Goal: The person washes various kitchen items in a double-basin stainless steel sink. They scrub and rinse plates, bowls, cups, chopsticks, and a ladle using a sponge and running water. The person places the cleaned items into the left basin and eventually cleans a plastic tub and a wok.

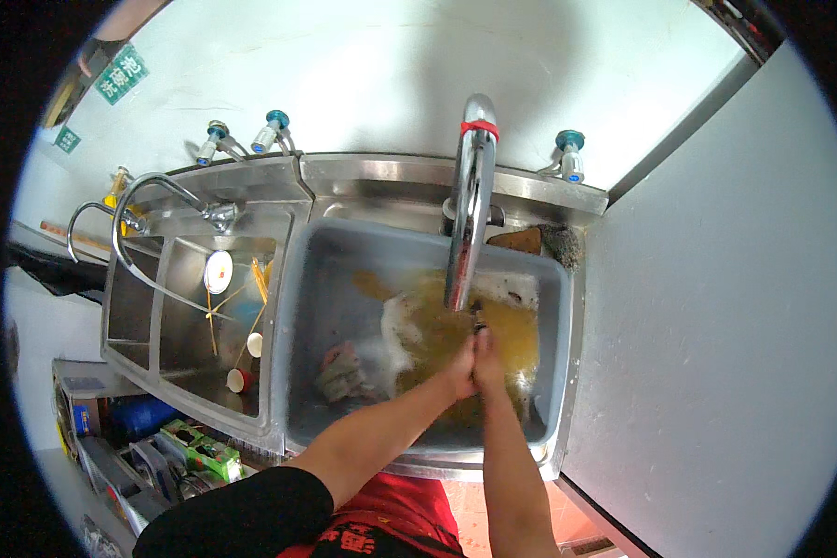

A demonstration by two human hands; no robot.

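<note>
My left hand [463, 365] and my right hand [487, 359] are pressed together beneath the spout of a chrome faucet [471, 202] with a red band. A small dark shape shows just past the fingertips, too blurred to tell whether it is water or an object. Both hands are over a large grey plastic tub [404, 240] set in a stainless steel sink. Yellowish water [429, 328] with white foam [396, 335] lies in the tub's right part. A crumpled greyish cloth [342, 375] rests at its lower left.
A brown sponge [517, 240] and a steel wool scourer [563, 245] sit behind the tub. The left sink [188, 328] holds a white round dish [218, 272], a red cup [238, 381] and several thin sticks [259, 280]. A curved faucet [122, 216] arches over it. A grey panel [711, 314] borders the right.
</note>
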